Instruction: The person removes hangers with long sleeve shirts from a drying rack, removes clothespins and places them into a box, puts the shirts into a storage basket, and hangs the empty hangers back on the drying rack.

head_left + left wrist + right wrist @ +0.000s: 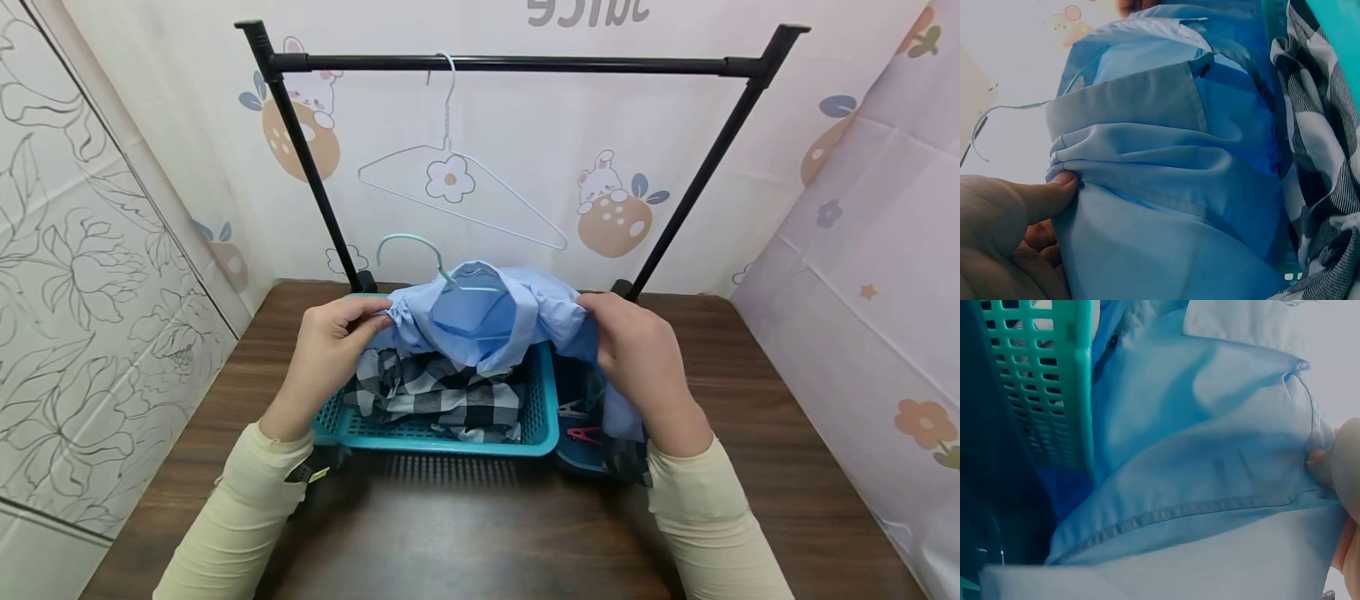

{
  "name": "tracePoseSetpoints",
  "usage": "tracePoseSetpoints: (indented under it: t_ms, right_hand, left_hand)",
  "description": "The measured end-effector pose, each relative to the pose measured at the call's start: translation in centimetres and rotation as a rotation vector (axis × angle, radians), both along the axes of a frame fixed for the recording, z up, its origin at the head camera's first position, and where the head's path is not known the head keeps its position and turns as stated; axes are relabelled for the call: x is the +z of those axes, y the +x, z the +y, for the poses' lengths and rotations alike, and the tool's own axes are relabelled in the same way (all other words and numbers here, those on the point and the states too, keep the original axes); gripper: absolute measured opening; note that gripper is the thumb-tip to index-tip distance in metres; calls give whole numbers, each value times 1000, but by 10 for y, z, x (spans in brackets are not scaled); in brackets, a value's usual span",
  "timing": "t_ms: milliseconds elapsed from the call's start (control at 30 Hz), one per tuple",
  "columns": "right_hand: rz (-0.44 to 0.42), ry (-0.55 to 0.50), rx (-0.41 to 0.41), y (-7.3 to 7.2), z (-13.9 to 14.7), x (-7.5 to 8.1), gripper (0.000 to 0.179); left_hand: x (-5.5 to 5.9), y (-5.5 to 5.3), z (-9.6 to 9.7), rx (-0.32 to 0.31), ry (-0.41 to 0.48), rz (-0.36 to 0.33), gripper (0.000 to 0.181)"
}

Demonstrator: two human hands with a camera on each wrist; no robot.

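Observation:
A light blue collared shirt is stretched between both hands, above and behind a teal basket. With thumb and fingers my left hand pinches the shirt at its left shoulder; the left wrist view shows the thumb pressed on gathered cloth. My right hand pinches the opposite shoulder, and a sleeve hangs below it. A mint green hanger sits inside the shirt, its hook rising out of the neck opening and curving left. Black-and-white checked cloth lies folded in the basket.
Behind the basket stands a black rack with a bare white wire hanger on its bar. A dark blue container holding clothespins is right of the basket. All stand on a brown wooden table.

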State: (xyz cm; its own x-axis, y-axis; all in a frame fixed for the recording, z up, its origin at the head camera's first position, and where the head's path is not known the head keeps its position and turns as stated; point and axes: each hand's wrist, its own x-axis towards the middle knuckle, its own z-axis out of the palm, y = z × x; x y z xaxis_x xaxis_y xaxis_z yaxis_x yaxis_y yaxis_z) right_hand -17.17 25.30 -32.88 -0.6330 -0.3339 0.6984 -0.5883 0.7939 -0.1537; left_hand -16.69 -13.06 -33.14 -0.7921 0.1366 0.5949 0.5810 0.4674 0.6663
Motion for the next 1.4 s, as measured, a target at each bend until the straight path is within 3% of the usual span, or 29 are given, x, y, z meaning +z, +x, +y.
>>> tracePoseSetpoints:
  t_ms: [400, 900, 1033, 1133, 1233, 1300, 1400]
  right_hand:
    - [49, 54, 51, 0, -17, -5, 27]
    - [-108, 118, 71, 11, -10, 8, 39]
    - [-71, 88, 74, 20, -11, 17, 44]
    - [30, 24, 181, 29, -18, 24, 36]
    - [126, -18, 385, 36, -29, 28, 26]
    - [147, -2, 497, 40, -36, 28, 27]
    - [142, 52, 538, 43, -45, 25, 33]
  left_hand:
    - [-3, 4, 11, -45, 11, -47, 22]
    - [-1, 4, 9, 5, -25, -57, 18]
    - [-1, 4, 9, 5, -17, -58, 19]
    - [-1, 4, 9, 5, -11, -58, 18]
    - [-1, 4, 10, 9, -6, -59, 18]
    - [-2, 4, 10, 12, -4, -61, 18]
    - [-2, 4, 11, 12, -2, -63, 19]
